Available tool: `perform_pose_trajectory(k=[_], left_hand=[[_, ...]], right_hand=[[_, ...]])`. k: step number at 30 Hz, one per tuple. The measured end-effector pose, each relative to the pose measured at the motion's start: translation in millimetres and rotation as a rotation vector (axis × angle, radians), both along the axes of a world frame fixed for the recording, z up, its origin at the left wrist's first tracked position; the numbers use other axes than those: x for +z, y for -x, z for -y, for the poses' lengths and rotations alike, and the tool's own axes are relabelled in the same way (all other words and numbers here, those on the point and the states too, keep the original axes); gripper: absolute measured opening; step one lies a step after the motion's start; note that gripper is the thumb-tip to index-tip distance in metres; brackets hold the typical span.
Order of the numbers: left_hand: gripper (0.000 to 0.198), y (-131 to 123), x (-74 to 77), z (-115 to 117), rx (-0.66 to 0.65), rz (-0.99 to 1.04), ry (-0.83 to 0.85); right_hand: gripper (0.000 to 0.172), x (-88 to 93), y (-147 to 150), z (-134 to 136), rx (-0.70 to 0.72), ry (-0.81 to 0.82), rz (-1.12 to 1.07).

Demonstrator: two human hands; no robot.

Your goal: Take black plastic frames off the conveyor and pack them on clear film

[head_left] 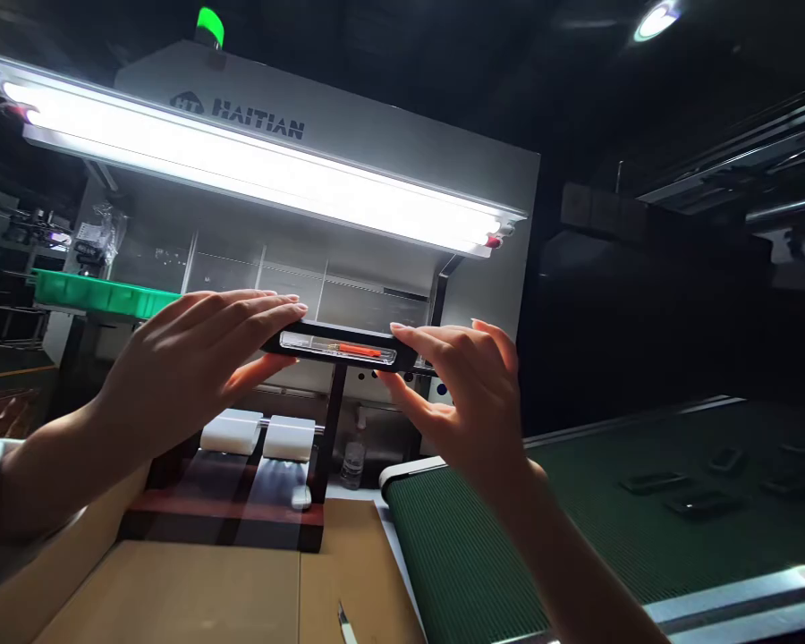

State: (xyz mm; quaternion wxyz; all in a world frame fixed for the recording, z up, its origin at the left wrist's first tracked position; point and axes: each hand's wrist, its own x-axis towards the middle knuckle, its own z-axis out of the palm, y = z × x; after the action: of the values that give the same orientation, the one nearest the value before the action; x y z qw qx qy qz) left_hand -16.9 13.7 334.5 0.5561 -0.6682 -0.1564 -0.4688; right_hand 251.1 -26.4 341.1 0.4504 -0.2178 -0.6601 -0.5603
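Note:
A long black plastic part [406,356] is raised before me, just below the lamp. Set into it is a clear window [315,344], through which an orange strip [359,350] shows. At the part's left end, my left hand [188,371] grips it, fingers along the top edge and thumb underneath. The right end sits between the fingers and thumb of my right hand [466,389]. Both ends of the part are partly hidden by my fingers.
A lit tube lamp [261,165] spans above my hands. Two film rolls [232,433] stand behind a cardboard surface [207,590], where a slim knife [346,623] lies. On the right, a green conveyor belt [462,563] carries several dark parts [704,504]. A green tray [107,293] is at left.

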Motion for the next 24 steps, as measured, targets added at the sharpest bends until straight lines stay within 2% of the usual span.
perform_pose_trajectory(k=[6, 11, 18, 21, 24], left_hand=[[0.036, 3, -0.5, 3, -0.009, 0.015, -0.030], [0.034, 5, -2.2, 4, -0.065, 0.031, 0.060], [0.031, 9, -3.6, 5, -0.074, 0.032, 0.109], [0.033, 9, -15.3, 4, -0.085, 0.053, 0.154], [0.031, 13, -45.6, 0, -0.078, 0.033, 0.233]], right_hand=[[0.017, 2.7, 4, 5, 0.015, 0.002, 0.008], [0.019, 1.6, 3, 6, 0.040, 0.019, 0.027], [0.023, 3.1, -1, 7, 0.072, 0.121, 0.056], [0.022, -6.1, -2, 6, 0.124, 0.207, 0.045], [0.020, -35.3, -3, 4, 0.190, 0.328, -0.010]])
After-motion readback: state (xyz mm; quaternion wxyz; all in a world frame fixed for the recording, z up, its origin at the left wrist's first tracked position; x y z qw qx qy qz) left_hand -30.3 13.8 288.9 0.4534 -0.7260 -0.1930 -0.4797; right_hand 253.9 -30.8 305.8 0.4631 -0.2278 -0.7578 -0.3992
